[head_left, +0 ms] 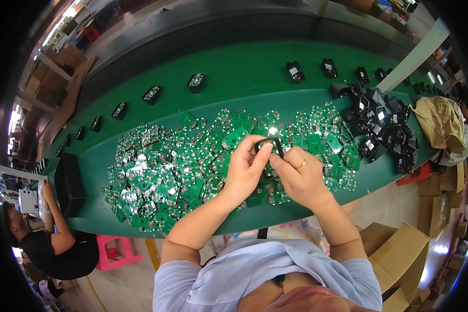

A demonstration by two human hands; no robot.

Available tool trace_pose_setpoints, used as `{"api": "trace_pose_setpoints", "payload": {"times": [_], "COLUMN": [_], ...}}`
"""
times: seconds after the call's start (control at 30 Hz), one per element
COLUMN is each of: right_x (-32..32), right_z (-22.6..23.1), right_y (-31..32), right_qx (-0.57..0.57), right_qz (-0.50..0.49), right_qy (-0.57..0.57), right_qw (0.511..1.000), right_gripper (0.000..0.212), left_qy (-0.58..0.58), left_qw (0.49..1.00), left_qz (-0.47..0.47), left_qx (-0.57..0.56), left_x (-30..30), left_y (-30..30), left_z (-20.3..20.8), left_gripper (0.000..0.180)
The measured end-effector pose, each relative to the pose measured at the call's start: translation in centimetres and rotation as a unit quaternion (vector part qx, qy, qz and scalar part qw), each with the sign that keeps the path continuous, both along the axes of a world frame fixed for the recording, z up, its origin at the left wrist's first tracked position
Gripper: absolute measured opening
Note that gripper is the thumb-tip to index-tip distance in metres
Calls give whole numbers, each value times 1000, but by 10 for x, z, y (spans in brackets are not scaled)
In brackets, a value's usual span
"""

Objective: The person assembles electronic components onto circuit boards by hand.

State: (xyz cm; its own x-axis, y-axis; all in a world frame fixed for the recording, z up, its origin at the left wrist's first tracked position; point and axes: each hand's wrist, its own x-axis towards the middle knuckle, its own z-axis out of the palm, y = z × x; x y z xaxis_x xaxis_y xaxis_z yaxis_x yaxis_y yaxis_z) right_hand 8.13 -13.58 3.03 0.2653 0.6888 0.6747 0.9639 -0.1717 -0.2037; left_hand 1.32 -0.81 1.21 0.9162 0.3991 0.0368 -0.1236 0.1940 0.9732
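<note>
A small black plastic housing is held up in front of me over the middle of the bench. My left hand is closed round its left side, the thumb lying over its open face. At its right edge my right hand, with a ring on one finger, is closed and its fingertips press against the housing. The fingers hide most of what is inside it. Under and around both hands spreads a wide heap of loose green circuit boards.
Black housings are piled at the right. Beyond, a green belt carries spaced housings, the left ones with boards showing. A black bin stands at the left end. Co-workers sit at both sides. Cardboard boxes stand at lower right.
</note>
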Motion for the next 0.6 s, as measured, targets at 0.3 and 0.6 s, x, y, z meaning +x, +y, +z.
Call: {"api": "trace_pose_setpoints", "payload": {"times": [0.3, 0.6], "right_x": [6, 60], "right_z": [-2, -7], "right_y": [-8, 22], "right_qx": [124, 77], "right_qz": [32, 76], "right_qy": [458, 553], "right_qw": [879, 826], "right_gripper": [38, 32], "left_qy": [15, -14], "left_qw": [992, 984], "left_qz": [-125, -65], "left_qx": [-20, 163], "left_x": [6, 63], "left_y": [11, 47], "left_z": [24, 3], "left_gripper": [27, 18]}}
